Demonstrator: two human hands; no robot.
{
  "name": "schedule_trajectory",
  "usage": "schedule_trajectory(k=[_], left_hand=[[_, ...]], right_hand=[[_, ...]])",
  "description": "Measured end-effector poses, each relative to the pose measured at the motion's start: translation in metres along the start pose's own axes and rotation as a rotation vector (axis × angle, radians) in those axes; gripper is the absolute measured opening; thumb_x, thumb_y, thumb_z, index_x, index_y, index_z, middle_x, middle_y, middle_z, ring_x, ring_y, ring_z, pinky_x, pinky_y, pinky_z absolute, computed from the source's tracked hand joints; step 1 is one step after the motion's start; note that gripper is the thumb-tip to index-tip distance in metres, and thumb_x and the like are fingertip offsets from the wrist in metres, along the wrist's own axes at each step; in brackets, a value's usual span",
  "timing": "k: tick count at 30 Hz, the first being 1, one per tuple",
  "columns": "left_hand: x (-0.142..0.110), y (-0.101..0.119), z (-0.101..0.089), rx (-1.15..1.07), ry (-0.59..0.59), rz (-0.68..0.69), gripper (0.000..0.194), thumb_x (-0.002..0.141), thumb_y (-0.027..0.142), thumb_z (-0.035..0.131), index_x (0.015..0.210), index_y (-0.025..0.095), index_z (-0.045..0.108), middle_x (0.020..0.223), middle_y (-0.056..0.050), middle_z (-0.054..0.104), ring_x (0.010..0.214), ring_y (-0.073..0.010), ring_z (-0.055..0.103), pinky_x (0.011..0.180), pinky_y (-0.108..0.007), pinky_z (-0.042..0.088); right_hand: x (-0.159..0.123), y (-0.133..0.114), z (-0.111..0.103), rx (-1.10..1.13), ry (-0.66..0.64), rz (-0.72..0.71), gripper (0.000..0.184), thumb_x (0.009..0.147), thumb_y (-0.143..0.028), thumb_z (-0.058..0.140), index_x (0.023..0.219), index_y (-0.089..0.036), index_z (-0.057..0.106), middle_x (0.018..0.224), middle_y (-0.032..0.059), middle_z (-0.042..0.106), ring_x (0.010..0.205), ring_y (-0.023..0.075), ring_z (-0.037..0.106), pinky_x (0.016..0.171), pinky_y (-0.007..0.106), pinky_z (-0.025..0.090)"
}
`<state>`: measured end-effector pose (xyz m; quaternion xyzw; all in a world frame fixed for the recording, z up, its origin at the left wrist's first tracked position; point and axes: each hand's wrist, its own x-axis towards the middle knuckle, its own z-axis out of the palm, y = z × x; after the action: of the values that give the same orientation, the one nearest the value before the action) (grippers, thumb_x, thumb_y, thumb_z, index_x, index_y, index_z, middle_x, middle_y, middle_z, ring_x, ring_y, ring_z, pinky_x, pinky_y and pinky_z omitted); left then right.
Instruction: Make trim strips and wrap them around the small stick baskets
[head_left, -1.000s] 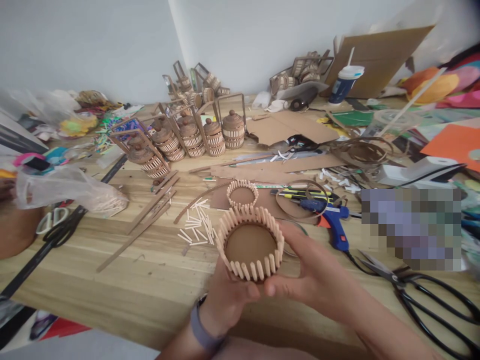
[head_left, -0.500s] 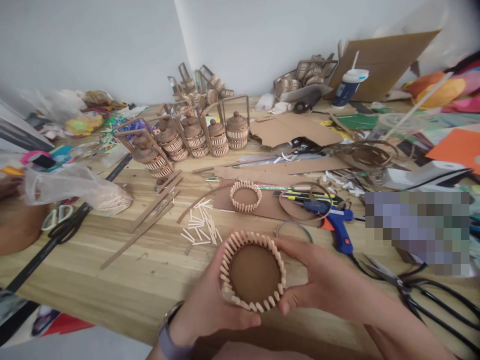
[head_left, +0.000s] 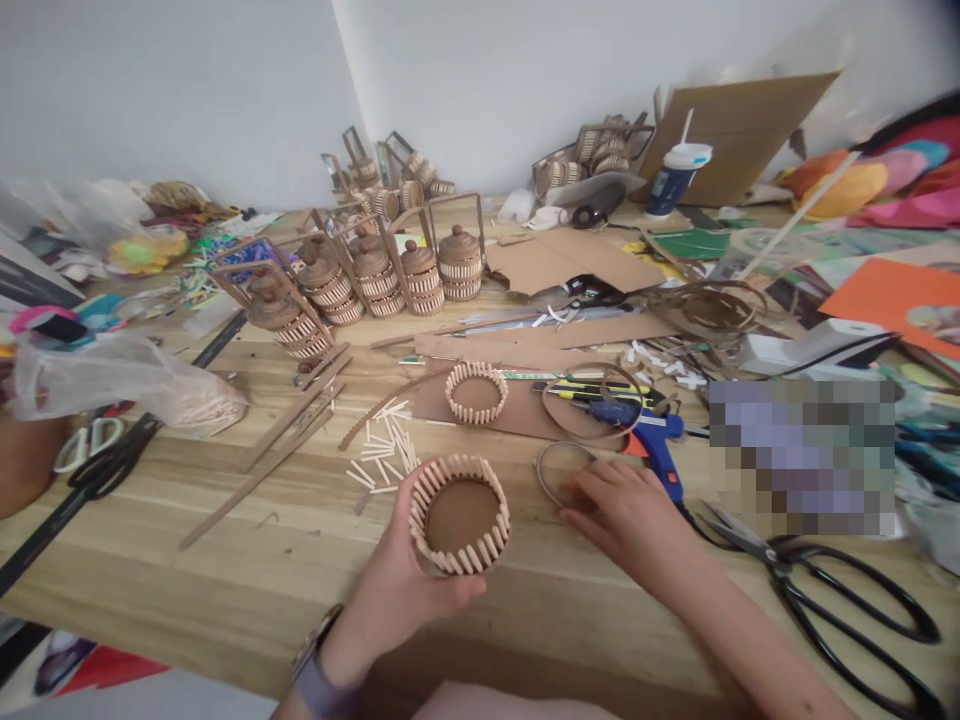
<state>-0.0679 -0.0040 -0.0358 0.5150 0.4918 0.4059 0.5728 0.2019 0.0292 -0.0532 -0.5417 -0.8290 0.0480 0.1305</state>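
From where I stood, what mattered was the thin hoop (head_left: 539,474): it lay on the worktop (head_left: 277,600) to the right of the stick-walled cup (head_left: 461,515) and a little farther out from the person, with a clear gap between the two. The right hand (head_left: 630,510) was plainly the nearer one, its fingers reaching in from the right over the hoop's near right side and covering that part of it. Both things were round, so neither had a long axis to line up; the cup's open mouth was tipped up towards the wearer. The left hand (head_left: 409,565) had the cup to itself, its grip curled round the left and near sides, the thumb lying along the near side below the stick ends and the fingers mostly hidden behind the wall. I couldn't tell whether the cup's base touched the wood. The right hand's grip was harder to read: the fingers were bent and bunched together, pointing down at the hoop, but whether they pinched it or only rested against it I couldn't make out. Loose sticks (head_left: 386,450) lay just beyond the cup, and the blue glue gun (head_left: 660,450) lay just past the right hand.
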Motion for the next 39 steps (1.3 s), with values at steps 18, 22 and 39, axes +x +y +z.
schedule_trajectory(k=[18,22,39], left_hand=[[0.067,0.014,0.025,0.576,0.208,0.331,0.088,0.059,0.025,0.084,0.133,0.020,0.036,0.131,-0.015,0.045,0.126,-0.0343,0.045,0.105,-0.054,0.038],[0.100,0.015,0.021,0.609,0.370,0.459,0.088,0.063,0.028,0.083,0.135,0.020,0.033,0.132,-0.015,0.045,0.128,-0.0329,0.042,0.106,-0.053,0.037],[0.136,-0.005,0.012,0.605,0.392,0.375,0.088,0.068,0.040,0.080,0.138,0.019,0.030,0.136,-0.017,0.042,0.131,-0.0340,0.040,0.108,-0.056,0.034]], right_hand=[[-0.006,0.006,0.001,-0.029,0.392,-0.090,0.007,0.089,-0.018,0.053,0.084,-0.022,0.056,0.076,0.0015,0.064,0.074,0.0185,0.059,0.084,0.037,0.038],[-0.006,-0.003,0.002,-0.002,0.313,-0.128,0.013,0.087,-0.013,0.050,0.080,-0.022,0.056,0.075,0.0006,0.063,0.075,0.0187,0.059,0.094,0.041,0.034],[-0.011,-0.016,0.010,-0.004,0.320,-0.155,0.019,0.087,-0.009,0.046,0.073,-0.023,0.049,0.069,-0.0040,0.058,0.071,0.0151,0.060,0.104,0.040,0.028]])
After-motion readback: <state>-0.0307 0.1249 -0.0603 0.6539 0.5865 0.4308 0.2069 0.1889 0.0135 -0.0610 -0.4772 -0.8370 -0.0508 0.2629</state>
